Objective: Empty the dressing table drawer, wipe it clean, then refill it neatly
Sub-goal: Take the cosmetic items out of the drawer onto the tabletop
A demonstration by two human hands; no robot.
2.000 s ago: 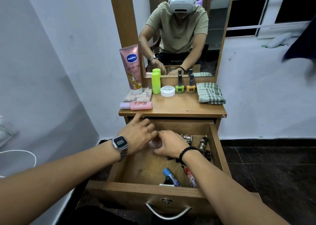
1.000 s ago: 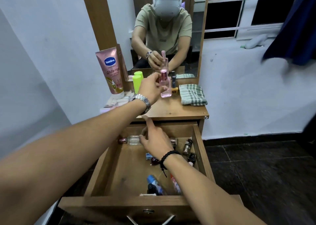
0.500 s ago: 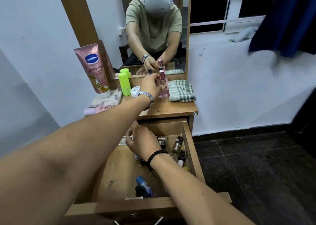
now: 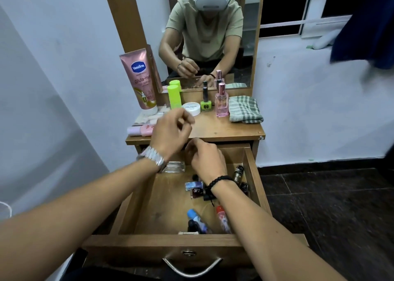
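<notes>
The wooden drawer (image 4: 170, 241) is pulled out under the dressing table top (image 4: 226, 129). Inside lie a clear glass bottle (image 4: 175, 166), dark nail polish bottles (image 4: 196, 192), a gold-capped bottle (image 4: 238, 172), a blue tube (image 4: 197, 219) and a red tube (image 4: 221, 216). A pink perfume bottle (image 4: 221, 103) stands upright on the top beside the folded checked cloth (image 4: 245, 109). My left hand (image 4: 170, 135) hovers over the table's front edge, fingers loosely curled, holding nothing. My right hand (image 4: 205, 159) reaches into the back of the drawer; its fingertips point down and are hidden.
On the top also stand a pink Vaseline tube (image 4: 140, 80), a green bottle (image 4: 174, 97), a white jar (image 4: 191, 108) and a green nail polish (image 4: 205, 103). A pink tube (image 4: 140, 130) lies at the left edge. Mirror behind, wall left, dark floor right.
My left hand carried the pink perfume bottle from the drawer onto the top, let go of it and pulled back toward the drawer. My right hand stayed at the drawer's back.
</notes>
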